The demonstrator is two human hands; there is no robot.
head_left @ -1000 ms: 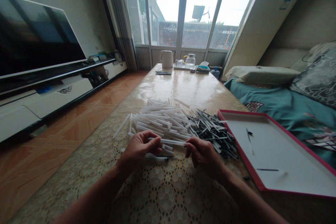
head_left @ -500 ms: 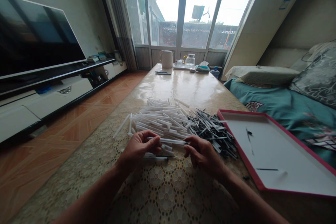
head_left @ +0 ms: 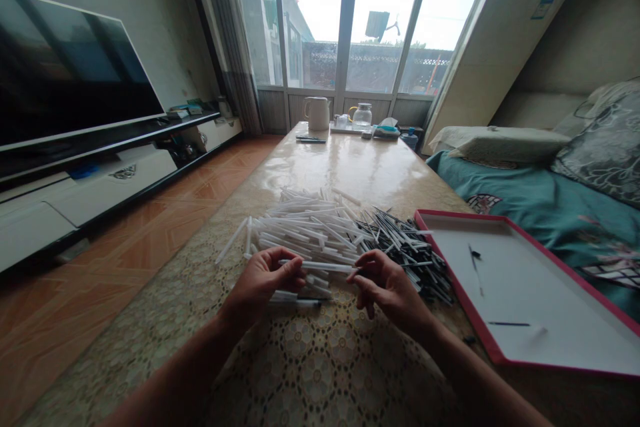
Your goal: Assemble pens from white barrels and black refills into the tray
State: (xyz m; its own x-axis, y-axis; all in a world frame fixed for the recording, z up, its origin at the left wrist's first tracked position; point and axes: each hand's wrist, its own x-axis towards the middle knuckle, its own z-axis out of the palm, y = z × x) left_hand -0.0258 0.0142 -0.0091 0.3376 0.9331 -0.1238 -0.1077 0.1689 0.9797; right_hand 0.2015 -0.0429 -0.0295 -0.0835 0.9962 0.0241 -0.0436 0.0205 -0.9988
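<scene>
My left hand (head_left: pixel 274 278) pinches a white pen barrel (head_left: pixel 327 267) near its left end and holds it level above the table. At the barrel's other end, the thumb and forefinger of my right hand (head_left: pixel 383 283) close on the tip, with the remaining fingers loosely curled. Just beyond both hands lies a heap of white pen barrels (head_left: pixel 305 227). Dark pen refills (head_left: pixel 405 247) are piled to the right of it. Below my left hand, a pen with a dark tip (head_left: pixel 300 303) rests on the table, partly covered by the fingers.
A red-rimmed white tray (head_left: pixel 560 293) stands at the right, holding a few loose pen parts. Small dark pieces (head_left: pixel 469 339) lie beside it. At the table's far end are a pitcher (head_left: pixel 317 113), a glass jug (head_left: pixel 363 116) and a tissue pack (head_left: pixel 387 128).
My right hand has shifted slightly left and up along the barrel's end, its lower fingers loosening. The dark bit seen at that end no longer shows. My left hand stays nearly still.
</scene>
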